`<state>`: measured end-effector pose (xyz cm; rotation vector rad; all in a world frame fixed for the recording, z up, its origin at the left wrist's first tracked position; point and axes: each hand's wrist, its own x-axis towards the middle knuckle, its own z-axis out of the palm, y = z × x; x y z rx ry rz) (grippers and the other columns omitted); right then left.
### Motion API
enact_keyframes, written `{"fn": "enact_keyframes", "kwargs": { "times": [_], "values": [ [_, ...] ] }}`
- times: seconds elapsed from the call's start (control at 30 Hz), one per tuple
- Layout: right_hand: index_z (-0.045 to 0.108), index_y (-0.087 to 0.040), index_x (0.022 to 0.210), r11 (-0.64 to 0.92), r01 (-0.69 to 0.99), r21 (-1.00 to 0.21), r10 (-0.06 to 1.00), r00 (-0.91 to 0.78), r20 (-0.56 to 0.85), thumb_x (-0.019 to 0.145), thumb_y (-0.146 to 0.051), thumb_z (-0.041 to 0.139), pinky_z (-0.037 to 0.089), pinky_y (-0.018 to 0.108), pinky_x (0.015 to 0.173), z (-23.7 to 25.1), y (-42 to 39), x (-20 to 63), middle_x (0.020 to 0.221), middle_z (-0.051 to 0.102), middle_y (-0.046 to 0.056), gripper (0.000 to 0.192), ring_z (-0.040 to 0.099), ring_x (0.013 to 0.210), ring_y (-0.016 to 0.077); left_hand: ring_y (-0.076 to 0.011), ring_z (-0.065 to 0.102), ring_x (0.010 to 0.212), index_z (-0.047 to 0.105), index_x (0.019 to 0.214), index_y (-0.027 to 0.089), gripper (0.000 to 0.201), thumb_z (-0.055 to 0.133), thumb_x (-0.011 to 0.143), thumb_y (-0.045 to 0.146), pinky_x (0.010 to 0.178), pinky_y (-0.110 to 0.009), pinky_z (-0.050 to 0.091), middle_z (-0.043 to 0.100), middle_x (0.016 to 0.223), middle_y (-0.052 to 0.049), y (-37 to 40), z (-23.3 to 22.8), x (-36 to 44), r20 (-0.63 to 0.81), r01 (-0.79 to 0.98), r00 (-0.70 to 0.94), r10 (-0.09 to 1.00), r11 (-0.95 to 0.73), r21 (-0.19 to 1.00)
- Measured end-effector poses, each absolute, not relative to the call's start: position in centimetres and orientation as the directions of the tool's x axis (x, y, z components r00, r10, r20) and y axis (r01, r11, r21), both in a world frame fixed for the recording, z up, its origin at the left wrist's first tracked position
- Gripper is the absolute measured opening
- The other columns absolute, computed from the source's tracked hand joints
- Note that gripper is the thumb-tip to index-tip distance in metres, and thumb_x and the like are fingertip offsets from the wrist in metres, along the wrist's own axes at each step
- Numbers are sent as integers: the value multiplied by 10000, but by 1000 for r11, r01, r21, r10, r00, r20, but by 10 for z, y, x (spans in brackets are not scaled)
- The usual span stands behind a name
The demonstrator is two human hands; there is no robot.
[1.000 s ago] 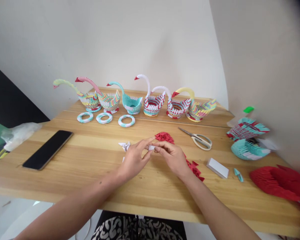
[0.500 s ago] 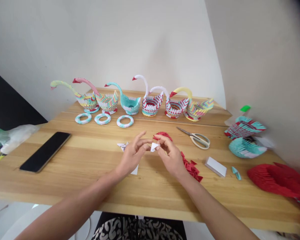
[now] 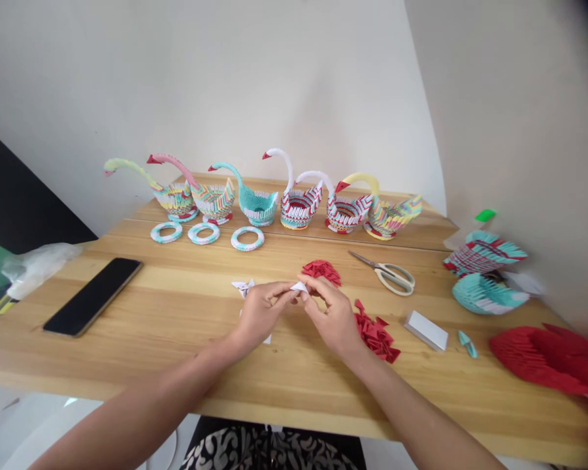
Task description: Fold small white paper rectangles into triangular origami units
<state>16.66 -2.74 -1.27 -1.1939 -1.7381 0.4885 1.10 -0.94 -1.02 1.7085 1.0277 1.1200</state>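
My left hand and my right hand meet over the middle of the wooden table. Both pinch a small folded white paper piece between their fingertips, just above the tabletop. A pile of folded red paper pieces lies right of my right hand, and a smaller red heap sits just behind the hands. Two other white folded pieces lie left of my left hand.
Several paper swans line the back of the table, with three paper rings before them. A black phone lies left. Scissors, a white paper stack, teal paper forms and a red paper piece lie right.
The white piece was lifted and turned between my fingertips, then brought lower again. Both hands have closed tighter on it and stayed in the same spot.
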Motion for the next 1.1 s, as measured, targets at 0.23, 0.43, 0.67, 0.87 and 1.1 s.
{"fn": "enact_keyframes", "kwargs": {
  "times": [0.23,0.43,0.67,0.87,1.1],
  "values": [
    [625,-222,1062,406,458,-791,901,-53,431,838,-214,540,493,317,772,-18,-29,162,874,644,40,240,606,803,175,-127,584,618,636,649,142,155,550,753,217,616,-226,463,649,632,-12,-7,-5,11,101,79,242,965,-124,989],
    [632,-208,1057,284,290,-914,959,-91,269,850,-332,555,499,312,782,-13,-27,165,923,665,47,254,620,844,181,-91,485,509,564,584,140,203,545,748,258,516,-201,387,561,529,16,-5,-4,9,72,116,222,972,-99,988],
    [647,-188,876,144,113,-983,989,-58,138,794,-382,630,488,274,684,-16,-19,172,774,657,18,212,603,712,149,-116,567,625,652,689,150,182,549,795,257,602,-208,427,655,665,-1,-7,-5,8,220,179,271,937,-273,945],
    [624,-186,841,126,61,-990,990,-68,122,798,-367,636,461,254,675,-15,-20,171,742,629,-1,186,576,694,131,-130,603,680,673,756,163,211,535,845,297,651,-215,443,683,726,-13,-9,-4,5,323,239,262,909,-385,891],
    [619,-185,822,94,21,-995,989,-119,91,798,-378,645,442,248,659,-17,-20,171,742,620,-2,197,557,688,127,-123,584,626,614,638,147,201,537,796,244,637,-225,455,649,638,-14,-10,2,8,196,117,239,951,-229,966]
  ]
}}
